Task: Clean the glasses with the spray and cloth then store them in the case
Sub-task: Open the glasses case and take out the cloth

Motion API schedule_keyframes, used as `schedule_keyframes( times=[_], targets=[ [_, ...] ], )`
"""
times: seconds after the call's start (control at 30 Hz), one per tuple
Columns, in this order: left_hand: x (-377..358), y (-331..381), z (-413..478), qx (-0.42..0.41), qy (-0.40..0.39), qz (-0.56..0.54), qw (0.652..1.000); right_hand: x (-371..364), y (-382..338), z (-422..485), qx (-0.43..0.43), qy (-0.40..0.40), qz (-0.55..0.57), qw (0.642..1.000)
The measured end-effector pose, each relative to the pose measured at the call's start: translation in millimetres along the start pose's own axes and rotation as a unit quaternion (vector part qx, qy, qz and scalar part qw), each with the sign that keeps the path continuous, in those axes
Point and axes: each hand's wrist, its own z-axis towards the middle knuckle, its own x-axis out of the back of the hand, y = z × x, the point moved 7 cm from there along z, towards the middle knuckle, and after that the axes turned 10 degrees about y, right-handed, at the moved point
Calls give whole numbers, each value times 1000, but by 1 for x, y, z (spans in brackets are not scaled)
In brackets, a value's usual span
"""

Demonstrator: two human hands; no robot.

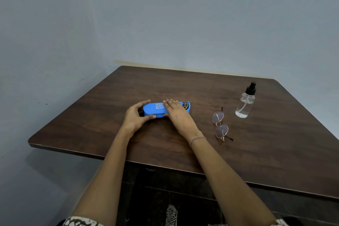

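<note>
A blue glasses case (155, 109) with white lettering lies closed on the dark wooden table (183, 86). My left hand (134, 117) grips its left end, fingers over the far side and thumb on the near side. My right hand (177, 111) lies over the right half of the case, its thumb at the front edge. Round glasses (220, 123) with thin gold rims lie to the right of my right wrist, apart from both hands. A clear spray bottle (245, 101) with a black nozzle stands upright beyond the glasses. No cloth is visible.
The table's far edge meets a pale blue-grey wall (165, 23). Its left corner (30, 141) and near edge drop off to the floor. My patterned clothing shows at the bottom of the view.
</note>
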Motion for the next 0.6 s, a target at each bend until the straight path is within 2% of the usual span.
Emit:
schedule_keyframes(
  times=[0.37,0.47,0.6],
  targets=[
    [1,0,0,-1,-13,-15,1000,9,0,-1,17,31,6,999],
    [-2,6,-4,-52,-25,29,998,25,3,7,-2,73,45,996],
    [-3,4,-3,-43,-17,33,998,32,11,23,-31,62,67,995]
  ],
)
